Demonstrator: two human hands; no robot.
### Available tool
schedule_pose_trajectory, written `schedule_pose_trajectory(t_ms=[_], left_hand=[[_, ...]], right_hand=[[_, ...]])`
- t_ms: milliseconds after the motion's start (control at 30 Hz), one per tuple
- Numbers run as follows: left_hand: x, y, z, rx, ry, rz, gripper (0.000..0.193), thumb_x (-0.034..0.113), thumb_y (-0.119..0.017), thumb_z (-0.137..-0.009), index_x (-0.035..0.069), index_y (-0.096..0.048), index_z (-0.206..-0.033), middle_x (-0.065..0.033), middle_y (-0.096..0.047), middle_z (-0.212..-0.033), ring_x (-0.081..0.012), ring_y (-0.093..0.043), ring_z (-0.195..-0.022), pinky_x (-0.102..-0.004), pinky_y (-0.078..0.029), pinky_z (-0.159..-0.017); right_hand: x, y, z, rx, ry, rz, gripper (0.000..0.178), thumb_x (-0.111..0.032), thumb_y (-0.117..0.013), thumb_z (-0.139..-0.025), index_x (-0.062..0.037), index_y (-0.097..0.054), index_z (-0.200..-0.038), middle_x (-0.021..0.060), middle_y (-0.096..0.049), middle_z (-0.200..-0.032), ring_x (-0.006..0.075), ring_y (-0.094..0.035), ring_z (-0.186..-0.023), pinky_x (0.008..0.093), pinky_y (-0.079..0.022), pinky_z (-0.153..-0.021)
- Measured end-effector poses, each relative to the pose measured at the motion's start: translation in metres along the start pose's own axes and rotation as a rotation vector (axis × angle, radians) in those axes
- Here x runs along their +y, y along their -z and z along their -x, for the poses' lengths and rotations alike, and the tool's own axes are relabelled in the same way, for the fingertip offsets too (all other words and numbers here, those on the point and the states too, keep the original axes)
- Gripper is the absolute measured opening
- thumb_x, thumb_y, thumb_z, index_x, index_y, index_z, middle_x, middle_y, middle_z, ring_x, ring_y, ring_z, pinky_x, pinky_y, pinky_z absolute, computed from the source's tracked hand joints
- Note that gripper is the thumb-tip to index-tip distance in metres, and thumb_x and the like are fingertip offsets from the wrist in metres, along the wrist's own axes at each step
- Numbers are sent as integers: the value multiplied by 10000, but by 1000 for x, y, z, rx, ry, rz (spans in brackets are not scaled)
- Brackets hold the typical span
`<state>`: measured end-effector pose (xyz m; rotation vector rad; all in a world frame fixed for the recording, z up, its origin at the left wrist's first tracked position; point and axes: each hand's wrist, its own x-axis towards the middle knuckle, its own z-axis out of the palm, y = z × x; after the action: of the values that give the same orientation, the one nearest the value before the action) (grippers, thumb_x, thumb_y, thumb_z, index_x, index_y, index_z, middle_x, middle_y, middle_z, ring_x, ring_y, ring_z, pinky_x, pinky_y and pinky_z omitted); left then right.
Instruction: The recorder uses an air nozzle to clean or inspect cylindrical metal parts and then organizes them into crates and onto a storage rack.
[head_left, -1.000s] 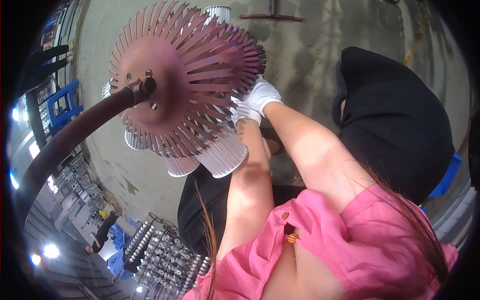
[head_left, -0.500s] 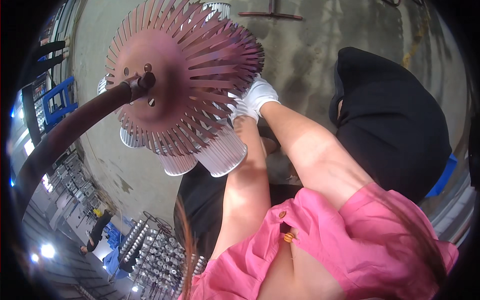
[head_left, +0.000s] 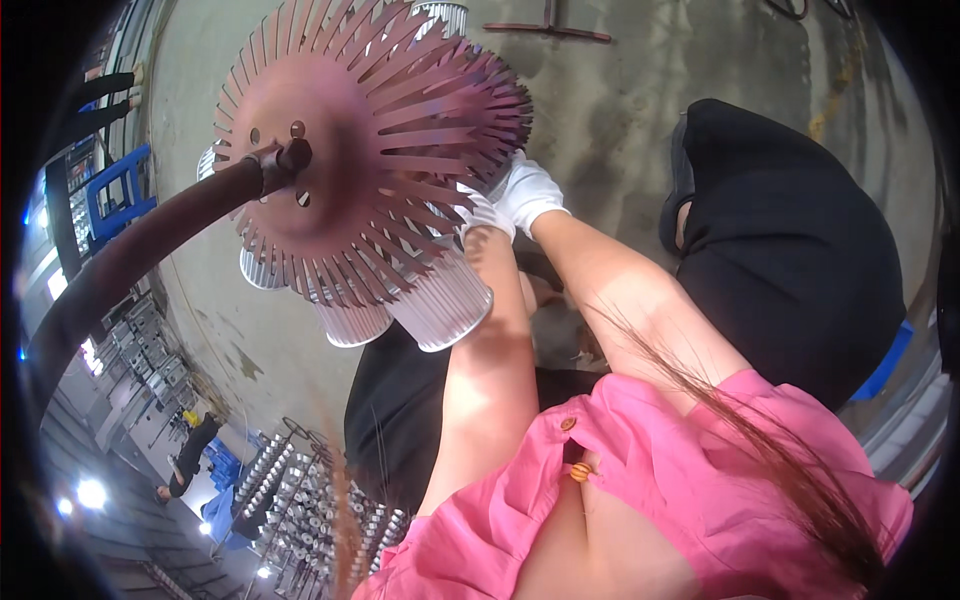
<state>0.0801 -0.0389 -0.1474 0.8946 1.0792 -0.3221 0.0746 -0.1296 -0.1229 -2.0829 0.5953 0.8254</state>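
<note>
Here, a big red-brown toothed wheel (head_left: 335, 135) is sitting at the end of a bent pole (head_left: 150, 235), and more teeth are showing behind its right edge. Silver ridged cups (head_left: 445, 300) are poking out past its lower edge. The left hand (head_left: 484, 213) and the right hand (head_left: 532, 193), both wearing white gloves, are meeting close together at the wheel's right edge. The fingertips are hiding behind the teeth, so I cannot tell whether they are pinching anything. The nearest cup is peeking out just below the left hand. Farther out, a pink shirt (head_left: 640, 460) and black trousers (head_left: 800, 250) are covering the wearer. Beyond the wheel, a red-brown bar (head_left: 548, 33) is lying on the grey floor (head_left: 640, 90).
</note>
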Motion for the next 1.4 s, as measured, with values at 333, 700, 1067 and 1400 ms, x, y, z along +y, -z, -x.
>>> schedule_pose_trajectory(t_ms=[333,700,1067,1400], left_hand=[[-5,1,13,64,-64,-146,632,517,-354,-859,74,-340,-1309,-59,-381,-1324,-233,-349,-1214,-427,-205,-1016],[-18,-6,59,270,-24,-292,860,655,-421,-769,-14,-328,-1300,-107,-332,-1365,-234,-329,-1235,-365,-233,-1019],[-37,-16,122,232,-140,-287,892,676,-405,-761,-70,-372,-1249,-163,-354,-1331,-239,-364,-1199,-348,-257,-1001],[-15,-25,334,-711,-1270,-431,780,133,-647,-720,53,-185,-1344,-106,-328,-1302,-238,-329,-1225,-353,-250,-1020]], right_hand=[[22,-5,5,9,268,-318,1022,-456,-769,-443,2,-356,-1258,202,-517,-1159,314,-500,-1083,335,-406,-909],[88,-2,27,110,314,-250,998,-392,-802,-432,-16,-340,-1233,193,-551,-1087,290,-543,-1023,319,-431,-881],[68,40,84,-216,-15,-1495,475,-172,-723,-672,-60,-509,-1081,105,-596,-953,215,-582,-860,342,-493,-738],[1,177,199,-890,1347,-1384,833,-408,-693,-684,-84,-262,-1320,220,-408,-1244,353,-452,-1126,493,-331,-973]])
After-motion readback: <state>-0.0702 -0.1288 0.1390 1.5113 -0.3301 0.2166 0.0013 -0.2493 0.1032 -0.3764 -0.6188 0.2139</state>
